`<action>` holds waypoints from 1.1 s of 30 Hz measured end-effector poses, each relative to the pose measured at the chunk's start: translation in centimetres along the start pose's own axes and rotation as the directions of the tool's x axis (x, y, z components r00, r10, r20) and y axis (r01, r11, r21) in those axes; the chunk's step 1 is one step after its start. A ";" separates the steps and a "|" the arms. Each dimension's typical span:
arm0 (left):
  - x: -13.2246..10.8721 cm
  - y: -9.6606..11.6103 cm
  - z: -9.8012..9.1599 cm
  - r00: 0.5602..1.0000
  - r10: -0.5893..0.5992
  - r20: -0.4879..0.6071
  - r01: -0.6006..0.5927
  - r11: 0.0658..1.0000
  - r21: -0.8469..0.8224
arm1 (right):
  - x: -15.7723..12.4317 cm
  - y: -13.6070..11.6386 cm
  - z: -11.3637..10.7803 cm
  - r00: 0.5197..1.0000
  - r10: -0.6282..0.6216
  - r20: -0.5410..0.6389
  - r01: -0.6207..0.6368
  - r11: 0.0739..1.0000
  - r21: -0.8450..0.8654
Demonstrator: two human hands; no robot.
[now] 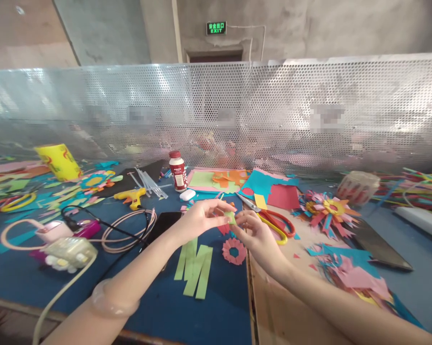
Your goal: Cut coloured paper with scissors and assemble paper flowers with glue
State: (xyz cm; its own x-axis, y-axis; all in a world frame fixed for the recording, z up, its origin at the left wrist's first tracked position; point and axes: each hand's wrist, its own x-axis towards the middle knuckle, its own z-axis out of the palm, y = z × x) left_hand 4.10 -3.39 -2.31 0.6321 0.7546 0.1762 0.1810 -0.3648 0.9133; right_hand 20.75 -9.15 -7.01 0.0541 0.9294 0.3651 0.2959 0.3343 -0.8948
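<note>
Near the middle of the view, my left hand [206, 218] pinches a small piece of light green paper [232, 218] between thumb and fingers. My right hand [254, 230] touches the same piece from the right, its fingers curled round the edge. Below my left hand several light green strips [198, 270] lie on the blue table. A pink paper ring [233, 251] with a pointed edge lies just under my hands. Scissors [278, 225] with red and yellow handles rest behind my right hand, partly hidden by it.
A red and white bottle [177, 172] stands behind my hands, near a white case [187, 195]. To the left are a yellow glue gun [130, 197], coiled cables [124, 235] and a power strip [70, 251]. Paper flowers [331, 211] and a dark phone [381, 247] lie right.
</note>
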 end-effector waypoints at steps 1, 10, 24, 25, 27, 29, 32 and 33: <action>0.0 0.0 -0.1 1.000 -0.006 0.008 0.006 1.000 -0.002 | 0.0 0.0 0.0 1.000 -0.010 0.004 0.010 1.000 -0.006; 0.1 -0.1 -1.9 0.995 -0.040 0.088 0.039 0.999 0.018 | -0.3 -0.3 -0.1 0.997 0.043 0.060 -0.043 0.999 0.006; 0.5 -1.9 -2.5 0.907 -0.375 0.191 0.260 0.857 0.445 | 0.5 1.2 -0.5 0.954 0.243 -0.172 -0.213 0.961 0.178; 0.5 -1.8 -2.4 0.905 -0.379 0.191 0.266 0.857 0.441 | 0.5 1.3 -0.6 0.954 0.243 -0.173 -0.211 0.960 0.185; 0.5 -1.9 -2.4 0.905 -0.381 0.188 0.266 0.853 0.449 | 0.5 1.4 -0.6 0.954 0.246 -0.174 -0.211 0.957 0.198; 0.6 -1.9 -2.5 0.913 -0.367 0.175 0.247 0.842 0.480 | 0.6 1.5 -0.7 0.953 0.250 -0.174 -0.213 0.955 0.206; 0.5 -1.8 -2.5 0.928 -0.339 0.156 0.211 0.821 0.531 | 0.6 1.6 -0.8 0.950 0.255 -0.178 -0.218 0.954 0.206; 0.5 -1.8 -2.5 0.930 -0.332 0.156 0.199 0.813 0.548 | 0.6 1.6 -0.8 0.949 0.258 -0.180 -0.220 0.954 0.203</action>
State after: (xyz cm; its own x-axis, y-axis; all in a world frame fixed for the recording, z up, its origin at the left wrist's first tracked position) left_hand 2.17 -1.02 -2.93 0.6451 0.7384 -0.1966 0.6854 -0.4455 0.5760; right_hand 22.02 -8.16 -8.02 0.2991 0.9403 0.1624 0.0763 0.1461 -0.9863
